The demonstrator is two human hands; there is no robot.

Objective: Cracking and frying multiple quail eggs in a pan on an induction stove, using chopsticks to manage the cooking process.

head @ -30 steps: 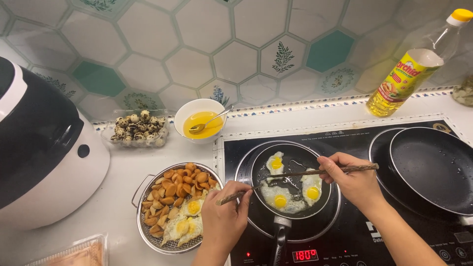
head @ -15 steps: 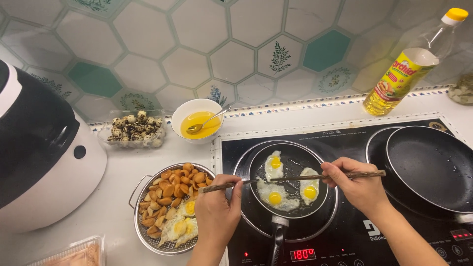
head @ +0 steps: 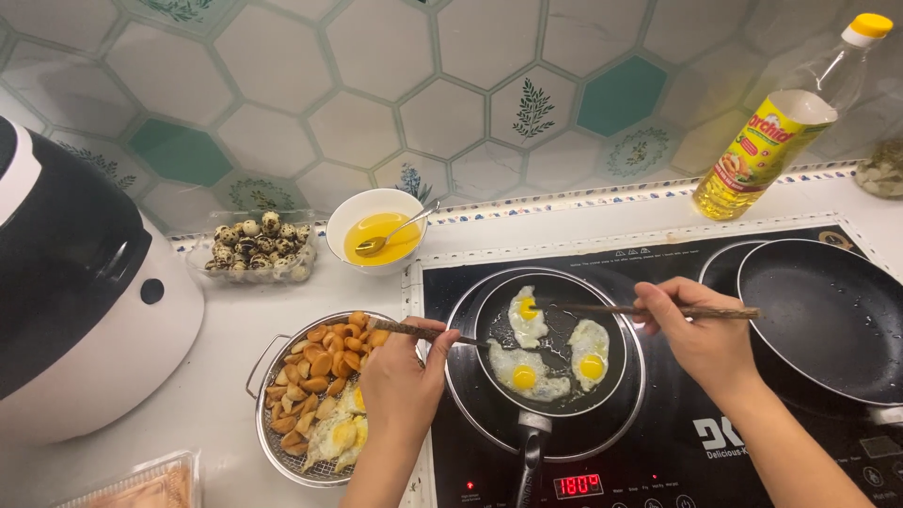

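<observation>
A small black frying pan (head: 489,320) sits on the left ring of a black induction hob (head: 658,414), with three small fried eggs (head: 527,374) in it. My left hand (head: 406,374) grips one wooden chopstick (head: 414,331) whose tip reaches the pan's left rim. My right hand (head: 701,337) holds a second chopstick (head: 611,309), level over the pan, its tip at the upper egg. A round wire basket (head: 273,442) left of the hob holds sliced sausage pieces and fried eggs.
A larger black pan (head: 828,315) stands on the right ring. Behind are a white bowl of beaten yolk with a spoon (head: 378,233), a clear tray of quail eggs (head: 252,246), and an oil bottle (head: 781,127). A white-and-black cooker (head: 75,310) fills the left.
The view has shifted slightly. My left hand's chopstick has drawn back from the middle of the pan to its left rim; my right hand's chopstick still lies across the pan.
</observation>
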